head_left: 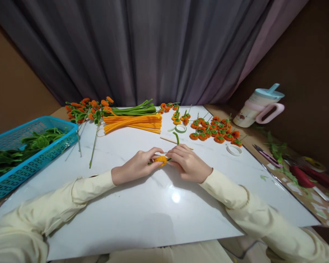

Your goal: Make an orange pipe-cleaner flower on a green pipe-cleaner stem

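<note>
Near the middle of the white table [142, 204], my left hand [138, 164] pinches a small yellow-orange fuzzy piece [161, 160] between thumb and fingers. A bit of green shows at its left side. Close on its right, my right hand [190, 163] has its fingers pressed together on a green fuzzy stem [176, 138], whose curved end sticks up above the knuckles. A short dark green end shows between the yellow-orange piece and my right fingertips. A thin wooden stick [167, 140] lies just behind my right hand.
Orange stems [134, 123] and green stems [137, 109] lie at the back. Orange pieces with green tops [219, 131] spread right, beside white tape [234, 150] and green tape [180, 128]. A blue basket [35, 160] stands left; a cup [256, 107], pliers [267, 156] and red-handled tool [301, 176] are right.
</note>
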### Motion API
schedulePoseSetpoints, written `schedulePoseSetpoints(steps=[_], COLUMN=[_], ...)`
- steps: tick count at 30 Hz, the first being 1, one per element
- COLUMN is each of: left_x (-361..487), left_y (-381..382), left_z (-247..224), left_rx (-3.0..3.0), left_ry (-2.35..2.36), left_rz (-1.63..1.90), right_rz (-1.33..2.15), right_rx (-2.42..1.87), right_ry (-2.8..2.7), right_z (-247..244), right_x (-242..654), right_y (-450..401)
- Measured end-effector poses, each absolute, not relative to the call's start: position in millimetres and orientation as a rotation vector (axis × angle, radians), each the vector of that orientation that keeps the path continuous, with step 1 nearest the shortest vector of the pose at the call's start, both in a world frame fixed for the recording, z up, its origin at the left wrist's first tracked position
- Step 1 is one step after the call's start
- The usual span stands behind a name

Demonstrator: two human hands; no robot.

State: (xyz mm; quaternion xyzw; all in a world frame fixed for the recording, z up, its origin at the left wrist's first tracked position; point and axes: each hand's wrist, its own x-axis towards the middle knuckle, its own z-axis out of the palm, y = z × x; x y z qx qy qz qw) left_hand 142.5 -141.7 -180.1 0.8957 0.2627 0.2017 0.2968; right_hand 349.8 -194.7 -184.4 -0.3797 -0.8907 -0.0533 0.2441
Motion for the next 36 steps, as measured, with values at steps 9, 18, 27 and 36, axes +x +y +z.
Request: schedulePoseSetpoints(steps=[9, 18, 27, 36], left_x=[144, 146, 147, 145], left_y=[-145, -128, -127, -126], left_z=[-177, -179, -179, -178], left_rx=[2.193, 1.4, 1.248, 1.351], left_ry=[0.558, 0.605, 0.498, 0.439], left_rz=[0.411, 0.223, 0.009, -0.036], right_rz=[0.135, 0.473, 0.296, 0.163], right_rx=[-1.065, -1.053, -0.931, -0.881], right_ry=[-2.465, -2.462, -2.504, -2.565], right_z=[-189, -183, -195, -198], right_x=[344, 358, 350, 351], right_y=[-195, -190, -191, -192])
